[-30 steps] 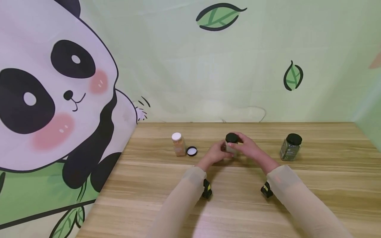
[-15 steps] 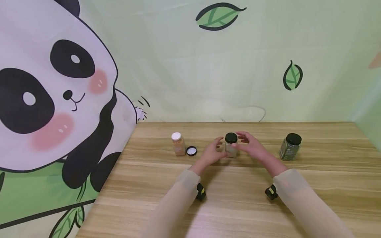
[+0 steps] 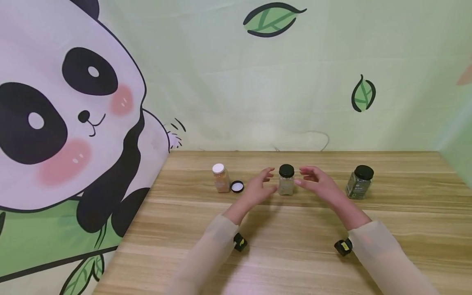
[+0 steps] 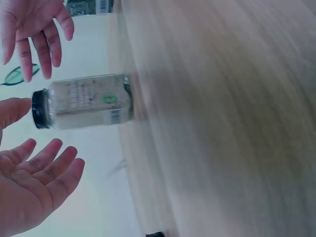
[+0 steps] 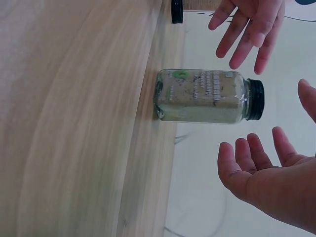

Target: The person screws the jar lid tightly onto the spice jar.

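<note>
A clear jar with a black lid (image 3: pixel 286 180) stands upright on the wooden table, between my two hands. Pale contents and a printed label show through its glass (image 4: pixel 84 101). My left hand (image 3: pixel 257 189) is just left of the jar, fingers spread and apart from it. On the other side, my right hand (image 3: pixel 321 186) hovers with relaxed fingers, also clear of the glass. Both wrist views show gaps around the jar (image 5: pixel 202 96), and neither hand holds anything.
To the left stand a white-capped jar with orange contents (image 3: pixel 221 181) and a loose black lid (image 3: pixel 237 187) lying white inside up. A dark-labelled jar with a black lid (image 3: pixel 359 182) stands right. Behind the table (image 3: pixel 287 254) hangs a panda-print cloth (image 3: pixel 236 94).
Both hands have let go of the middle jar and drawn apart, the left hand leftward and the right hand rightward. The jar stays in place.
</note>
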The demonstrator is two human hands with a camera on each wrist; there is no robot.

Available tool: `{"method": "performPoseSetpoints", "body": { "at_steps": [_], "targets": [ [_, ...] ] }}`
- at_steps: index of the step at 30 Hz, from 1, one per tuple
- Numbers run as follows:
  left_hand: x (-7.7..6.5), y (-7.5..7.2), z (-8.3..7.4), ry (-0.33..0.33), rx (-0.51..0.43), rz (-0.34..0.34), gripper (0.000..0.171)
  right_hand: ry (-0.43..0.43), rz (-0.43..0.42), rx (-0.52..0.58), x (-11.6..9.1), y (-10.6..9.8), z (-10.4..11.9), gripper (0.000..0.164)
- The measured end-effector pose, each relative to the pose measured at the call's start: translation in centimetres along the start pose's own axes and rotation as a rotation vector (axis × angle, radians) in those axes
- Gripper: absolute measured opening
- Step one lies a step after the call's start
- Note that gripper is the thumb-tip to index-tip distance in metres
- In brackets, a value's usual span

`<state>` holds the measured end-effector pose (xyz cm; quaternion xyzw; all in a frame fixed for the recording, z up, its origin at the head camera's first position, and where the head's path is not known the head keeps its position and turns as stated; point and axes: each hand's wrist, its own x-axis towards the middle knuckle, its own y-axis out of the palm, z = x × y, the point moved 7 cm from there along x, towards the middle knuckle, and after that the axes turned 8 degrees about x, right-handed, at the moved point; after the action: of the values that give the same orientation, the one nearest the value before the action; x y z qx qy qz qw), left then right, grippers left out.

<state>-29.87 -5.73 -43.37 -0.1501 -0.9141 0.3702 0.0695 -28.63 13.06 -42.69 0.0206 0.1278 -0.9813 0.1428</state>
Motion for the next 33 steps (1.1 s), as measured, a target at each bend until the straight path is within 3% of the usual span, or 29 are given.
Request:
{"method": "performPoseSetpoints", "body": {
  "at_steps": [6,13,20,27,33],
  "targets": [
    [-1.2,-0.3,-0.6,0.059,-0.005,0.015,0.058,-0.013,-0.009,-0.038,-1.3,0.0,0.3,0.061],
    [-2.6,-0.3,-1.0,0.052,-0.035,0.032,0.058,-0.014,0.002,-0.037,-2.4,0.5,0.2,0.059],
    [-4.1,-0.6,-1.1,0.105,-0.043,0.024,0.055,-0.034,0.030,-0.031,-3.3,1.6,0.5,0.055],
    [-5.7,-1.0,-0.3,0.081,-0.035,0.033,0.052,-0.063,0.058,-0.082,-3.8,2.6,0.9,0.052],
    [-6.9,-1.7,0.6,0.061,-0.035,-0.006,0.049,-0.082,0.084,-0.095,-3.8,3.8,0.9,0.050]
  ]
}}
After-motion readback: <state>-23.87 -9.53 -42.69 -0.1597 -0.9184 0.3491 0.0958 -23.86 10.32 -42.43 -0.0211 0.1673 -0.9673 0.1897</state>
